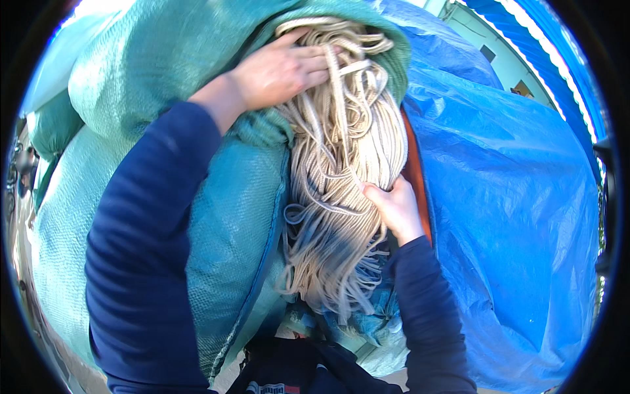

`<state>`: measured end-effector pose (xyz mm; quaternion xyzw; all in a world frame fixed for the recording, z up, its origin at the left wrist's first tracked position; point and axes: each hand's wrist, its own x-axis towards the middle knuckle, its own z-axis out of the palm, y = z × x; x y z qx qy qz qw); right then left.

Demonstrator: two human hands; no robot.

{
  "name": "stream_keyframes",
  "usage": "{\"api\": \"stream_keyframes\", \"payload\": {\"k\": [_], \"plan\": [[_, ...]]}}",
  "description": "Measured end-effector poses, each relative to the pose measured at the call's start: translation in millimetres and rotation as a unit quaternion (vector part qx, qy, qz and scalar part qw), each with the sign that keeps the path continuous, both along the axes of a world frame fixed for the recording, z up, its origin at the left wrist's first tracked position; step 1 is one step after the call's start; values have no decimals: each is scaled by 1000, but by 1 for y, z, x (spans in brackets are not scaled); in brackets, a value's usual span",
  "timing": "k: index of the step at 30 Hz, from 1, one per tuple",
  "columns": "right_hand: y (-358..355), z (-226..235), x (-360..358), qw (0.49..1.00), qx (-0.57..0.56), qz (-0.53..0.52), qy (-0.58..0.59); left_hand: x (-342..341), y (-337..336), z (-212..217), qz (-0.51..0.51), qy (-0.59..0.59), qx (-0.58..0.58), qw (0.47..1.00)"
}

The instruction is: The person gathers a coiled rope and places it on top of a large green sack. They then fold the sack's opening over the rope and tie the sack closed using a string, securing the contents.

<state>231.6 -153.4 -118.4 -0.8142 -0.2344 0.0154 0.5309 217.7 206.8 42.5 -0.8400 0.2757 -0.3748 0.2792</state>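
Note:
A big bundle of off-white braided rope hangs out of the mouth of a green woven sack, its loose strands trailing toward me. My left hand lies across the upper part of the bundle with its fingers stretched out and apart, some fingertips among the strands. On the right edge of the rope, lower down, my right hand grips it with the thumb on top. The other fingers of that hand are hidden behind the rope. Blur softens the lower strands.
Another full green sack stands below and left of the rope. A blue tarpaulin covers a bulky heap on the right, with an orange-brown strip along its edge. A pale building wall shows at the upper right.

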Motion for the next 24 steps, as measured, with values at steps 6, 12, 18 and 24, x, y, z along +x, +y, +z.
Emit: {"api": "stream_keyframes", "payload": {"k": [6,12,18,24], "plan": [[7,98,34,950,258,117,131,-129,-17,6,-114,110,-55,986],[19,64,112,923,244,115,276,-320,-5,34,320,36,-300,898],[43,86,62,909,319,91,252,-373,45,-11,428,47,-373,822],[6,183,-94,929,182,295,131,-394,83,-18,451,-25,-420,788]]}}
